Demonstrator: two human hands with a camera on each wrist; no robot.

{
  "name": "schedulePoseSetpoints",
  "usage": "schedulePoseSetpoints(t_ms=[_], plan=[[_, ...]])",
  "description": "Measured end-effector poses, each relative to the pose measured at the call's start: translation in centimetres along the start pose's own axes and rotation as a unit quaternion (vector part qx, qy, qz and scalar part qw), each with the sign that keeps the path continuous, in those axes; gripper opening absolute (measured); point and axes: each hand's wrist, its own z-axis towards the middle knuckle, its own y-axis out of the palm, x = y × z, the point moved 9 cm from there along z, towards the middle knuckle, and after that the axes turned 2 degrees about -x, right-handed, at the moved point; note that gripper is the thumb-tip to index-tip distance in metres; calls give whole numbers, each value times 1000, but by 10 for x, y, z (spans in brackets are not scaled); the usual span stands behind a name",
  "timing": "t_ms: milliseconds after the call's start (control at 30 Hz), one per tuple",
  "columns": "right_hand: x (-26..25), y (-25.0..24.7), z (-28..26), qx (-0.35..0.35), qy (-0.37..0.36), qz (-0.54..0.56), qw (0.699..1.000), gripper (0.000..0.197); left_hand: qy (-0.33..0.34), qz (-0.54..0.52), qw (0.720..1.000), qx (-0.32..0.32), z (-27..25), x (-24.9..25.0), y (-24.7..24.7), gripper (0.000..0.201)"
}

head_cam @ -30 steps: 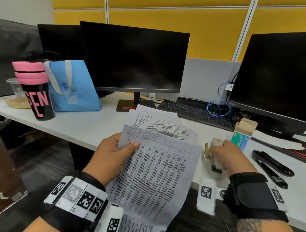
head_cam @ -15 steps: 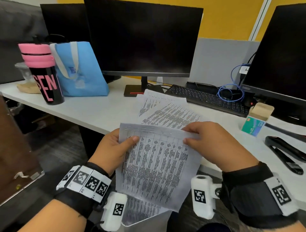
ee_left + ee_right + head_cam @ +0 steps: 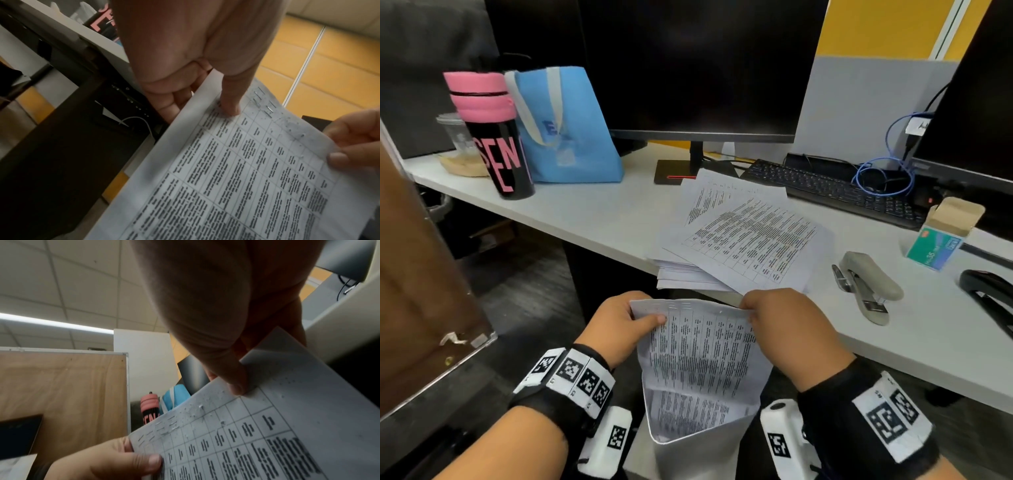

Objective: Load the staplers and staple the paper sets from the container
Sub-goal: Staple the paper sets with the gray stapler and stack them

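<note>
A printed paper set (image 3: 698, 349) with several staples along its top edge (image 3: 263, 100) hangs below the desk's front edge. My left hand (image 3: 643, 320) pinches its top left corner, thumb on the front (image 3: 230, 107). My right hand (image 3: 755, 313) pinches the top right corner (image 3: 236, 382). The set's lower end reaches into a white container (image 3: 698, 459) that holds more printed sheets. A stack of paper sets (image 3: 743, 240) lies on the desk. Right of it a grey stapler (image 3: 869, 287) lies by itself, then a black stapler (image 3: 989, 298) and an open staple box (image 3: 941, 240).
Two dark monitors (image 3: 702, 68) and a black keyboard (image 3: 835, 192) with a blue cable (image 3: 883, 178) stand at the back of the white desk (image 3: 592, 212). A pink-and-black tumbler (image 3: 496, 137) and a blue bag (image 3: 568, 126) stand at the left. A wooden panel (image 3: 424, 291) is beside my left arm.
My right hand let go of the grey stapler, which now lies on the desk, and took the set's top right corner. Both hands lowered the set from desk height towards the container.
</note>
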Motion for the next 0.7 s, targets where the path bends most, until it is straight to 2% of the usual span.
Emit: schedulePoseSetpoints(t_ms=[167,367,467,533,600,700], plan=[[-4,23,-1,-26,1,-33,999,31,-16,39,999,-16,-1,-19,1,12],[-1,55,1,-82,4,-42,996,26,-49,150,986,-51,-3,-46,7,18],[0,63,4,-94,-8,-14,995,41,-39,143,988,-50,-4,-45,9,34],[-10,57,4,-94,-29,44,994,45,-5,158,987,-19,0,-29,5,41],[-24,39,4,-65,-60,104,991,38,39,173,984,20,3,-5,2,35],[-34,-5,1,51,-85,163,982,27,85,160,981,65,5,35,1,13]])
